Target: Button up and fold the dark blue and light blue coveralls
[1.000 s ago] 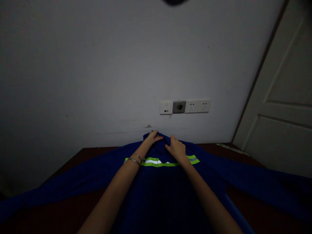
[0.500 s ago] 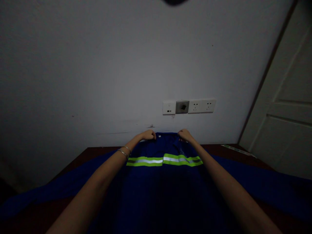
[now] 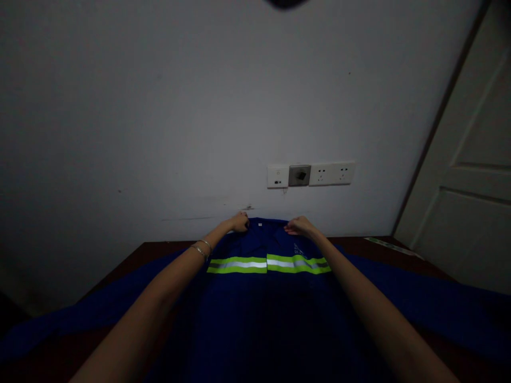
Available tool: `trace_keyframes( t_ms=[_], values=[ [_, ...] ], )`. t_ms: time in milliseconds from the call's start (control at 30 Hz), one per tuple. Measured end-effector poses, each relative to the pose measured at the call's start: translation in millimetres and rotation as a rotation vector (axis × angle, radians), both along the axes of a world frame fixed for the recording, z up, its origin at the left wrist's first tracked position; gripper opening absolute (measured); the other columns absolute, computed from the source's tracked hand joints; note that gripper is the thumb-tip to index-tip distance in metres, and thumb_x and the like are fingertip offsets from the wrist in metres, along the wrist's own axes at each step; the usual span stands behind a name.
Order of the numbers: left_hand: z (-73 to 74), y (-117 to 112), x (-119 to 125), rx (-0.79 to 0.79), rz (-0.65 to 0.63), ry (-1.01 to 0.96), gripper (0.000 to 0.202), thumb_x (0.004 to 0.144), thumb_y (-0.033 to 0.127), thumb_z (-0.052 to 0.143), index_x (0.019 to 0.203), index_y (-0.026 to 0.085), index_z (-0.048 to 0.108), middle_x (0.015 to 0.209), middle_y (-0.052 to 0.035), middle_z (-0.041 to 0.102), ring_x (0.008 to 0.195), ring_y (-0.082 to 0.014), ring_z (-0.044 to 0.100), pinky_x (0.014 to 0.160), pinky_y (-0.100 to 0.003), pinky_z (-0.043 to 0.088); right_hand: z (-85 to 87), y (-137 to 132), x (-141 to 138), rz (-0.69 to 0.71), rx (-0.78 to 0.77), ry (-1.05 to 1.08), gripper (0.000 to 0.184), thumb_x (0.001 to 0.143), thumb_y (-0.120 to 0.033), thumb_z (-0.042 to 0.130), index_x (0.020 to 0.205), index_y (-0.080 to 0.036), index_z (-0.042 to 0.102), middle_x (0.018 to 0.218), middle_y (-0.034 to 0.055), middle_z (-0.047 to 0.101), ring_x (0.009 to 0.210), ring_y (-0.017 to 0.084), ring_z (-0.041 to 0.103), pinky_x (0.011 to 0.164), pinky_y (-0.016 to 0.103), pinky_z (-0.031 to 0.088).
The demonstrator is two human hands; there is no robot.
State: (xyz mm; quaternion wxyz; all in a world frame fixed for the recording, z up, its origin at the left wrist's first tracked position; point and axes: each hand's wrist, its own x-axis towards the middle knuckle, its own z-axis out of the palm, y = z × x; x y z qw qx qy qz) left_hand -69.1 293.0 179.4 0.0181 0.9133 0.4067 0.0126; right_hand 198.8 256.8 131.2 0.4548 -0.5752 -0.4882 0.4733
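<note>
A dark blue work jacket (image 3: 239,303) lies spread out with its sleeves stretched to both sides. A yellow-green and silver reflective band (image 3: 255,264) crosses its chest, and a small white label (image 3: 260,224) shows inside the neck. At the left end of the collar, my left hand (image 3: 240,222) is closed on the cloth; two bracelets circle that wrist. My right hand (image 3: 298,226) pinches the collar's other end, near some pale lettering on the chest. The lower part of the jacket fades into shadow.
The jacket lies on a dark red table (image 3: 151,249) against a pale wall (image 3: 179,117). Sockets and switches (image 3: 311,174) sit on the wall beyond the collar. A patterned strip (image 3: 393,248) lies at the table's right back, near a panelled door (image 3: 479,213).
The collar now lies lower and flatter between my hands. My left hand has shifted slightly left, and my right hand's grip has moved a little down and left along the collar.
</note>
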Motion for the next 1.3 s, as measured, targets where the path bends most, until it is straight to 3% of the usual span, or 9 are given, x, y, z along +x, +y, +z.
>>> trace_keyframes(
  t_ms=[267,400,567,733,867,933,1067,1167,1300],
  values=[
    [7.0,6,-16,-0.212,-0.011,-0.278,0.015,0.064,0.015,0.055,0.077,0.011,0.06,0.071,-0.0011,0.06,0.066,-0.0124,0.054,0.063,-0.022,0.042,4.7,-1,33,0.139,0.16,-0.119,0.022,0.054,-0.026,0.071,0.06,-0.014,0.055,0.043,-0.0066,0.047,0.039,0.004,0.039,0.039,0.016,0.028],
    [8.4,5,-21,-0.303,-0.022,-0.556,0.018,0.066,0.011,0.051,0.084,0.012,0.055,0.075,-0.0018,0.059,0.068,-0.0115,0.053,0.062,-0.022,0.041,7.1,-7,37,0.176,0.284,-0.13,0.027,0.064,-0.04,0.064,0.073,-0.016,0.053,0.056,-0.0042,0.051,0.048,0.007,0.045,0.045,0.018,0.034],
    [1.2,8,-17,-0.228,0.027,-0.786,0.037,0.065,0.01,0.057,0.101,0.016,0.048,0.099,-0.004,0.057,0.087,-0.0133,0.053,0.074,-0.024,0.042,5.8,-5,24,0.078,0.546,-0.315,0.027,0.077,-0.045,0.047,0.082,-0.019,0.048,0.065,-0.0014,0.053,0.059,0.013,0.049,0.054,0.023,0.04],
    [-10.7,2,-12,0.056,0.126,-0.652,0.047,0.073,0.02,0.057,0.116,0.017,0.04,0.101,-0.0067,0.057,0.088,-0.0165,0.054,0.077,-0.029,0.042,2.9,-8,8,-0.038,0.688,-0.743,0.027,0.087,-0.04,0.033,0.098,-0.019,0.046,0.083,0.0059,0.06,0.077,0.018,0.056,0.069,0.027,0.04],
    [-31.8,-13,-6,0.28,0.21,-0.371,0.042,0.083,0.031,0.045,0.121,0.017,0.035,0.108,-0.013,0.056,0.094,-0.0224,0.055,0.079,-0.033,0.04,-10.8,-11,-5,-0.13,0.495,-1.066,0.039,0.087,-0.048,0.029,0.108,-0.018,0.044,0.091,0.0131,0.062,0.082,0.024,0.058,0.07,0.032,0.039],
    [-45.3,-19,-2,0.309,0.304,-0.233,0.04,0.085,0.038,0.039,0.118,0.015,0.039,0.104,-0.0162,0.057,0.094,-0.0257,0.056,0.079,-0.036,0.039,-22.0,-8,-12,-0.095,0.367,-1.086,0.048,0.084,-0.054,0.031,0.11,-0.016,0.045,0.094,0.0161,0.062,0.088,0.027,0.058,0.074,0.035,0.038],
    [-62.5,-16,-2,0.138,0.414,-0.238,0.051,0.083,0.053,0.032,0.108,0.012,0.046,0.096,-0.0168,0.061,0.092,-0.0271,0.056,0.079,-0.037,0.038,-44.3,8,-15,0.032,0.23,-0.953,0.042,0.086,-0.045,0.032,0.1,-0.012,0.054,0.096,0.0172,0.062,0.089,0.025,0.058,0.075,0.033,0.04],
    [-61.3,-6,-18,-0.027,0.387,-0.327,0.046,0.084,0.05,0.032,0.095,0.012,0.056,0.09,-0.0109,0.063,0.084,-0.0206,0.058,0.072,-0.028,0.04,-55.5,18,-7,0.07,0.261,-0.883,0.028,0.082,-0.03,0.04,0.096,-0.013,0.057,0.099,0.0126,0.063,0.09,0.02,0.058,0.075,0.028,0.041],
    [-56.7,4,-52,-0.316,0.338,-0.351,0.046,0.073,0.054,0.048,0.071,0.01,0.061,0.062,-0.0038,0.06,0.059,-0.0148,0.055,0.054,-0.023,0.039,-65.7,22,1,0.086,0.377,-0.789,0.027,0.075,-0.024,0.051,0.101,-0.017,0.054,0.101,0.0053,0.062,0.091,0.015,0.057,0.079,0.025,0.04]
  ],
)
